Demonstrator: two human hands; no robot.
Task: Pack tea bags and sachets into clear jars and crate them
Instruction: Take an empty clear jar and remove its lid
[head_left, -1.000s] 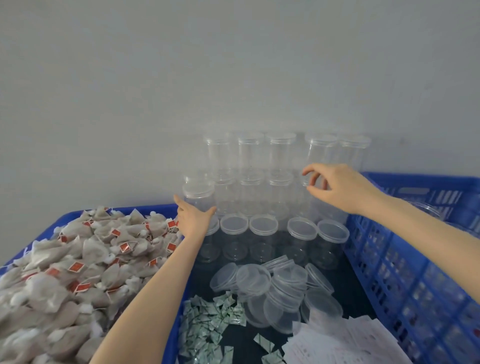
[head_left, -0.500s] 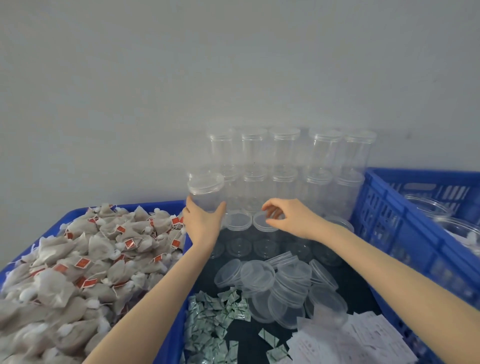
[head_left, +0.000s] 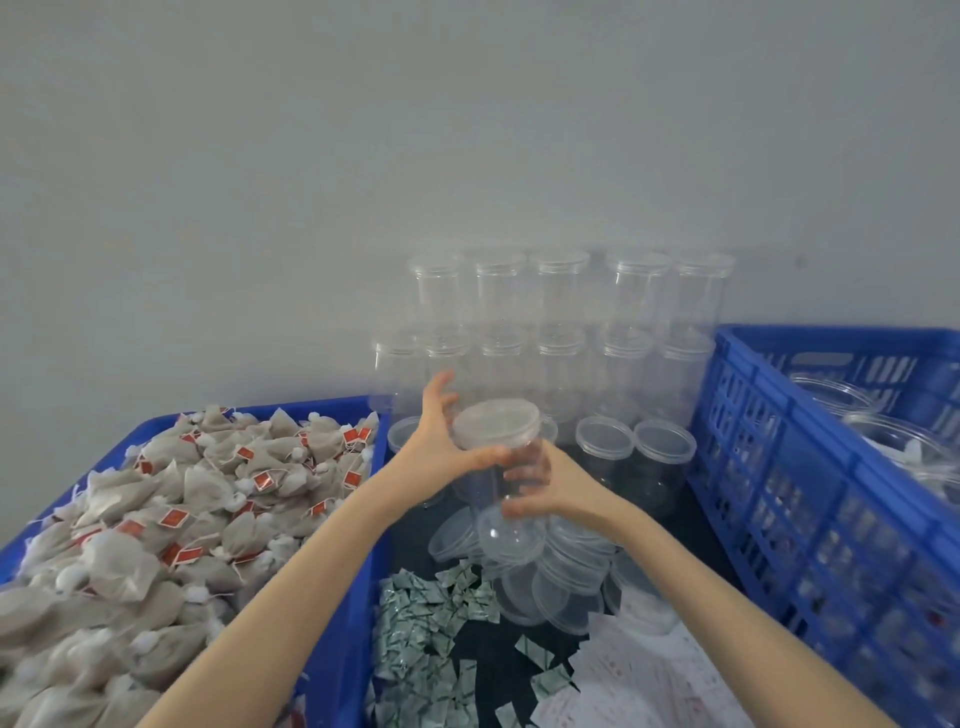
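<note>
Lidded clear jar held between both hands, left fingers splayed, right fingers curled round it.

Glossy clear plastic jar, matt blue plastic crate, soft fibrous tea bags.

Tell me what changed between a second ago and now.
The left hand lifted a lidded clear jar off the stack's left end and drew it toward the person. The right hand left the far jars and now grips its lower part. Tea bags, loose lids and sachets stayed put.
</note>
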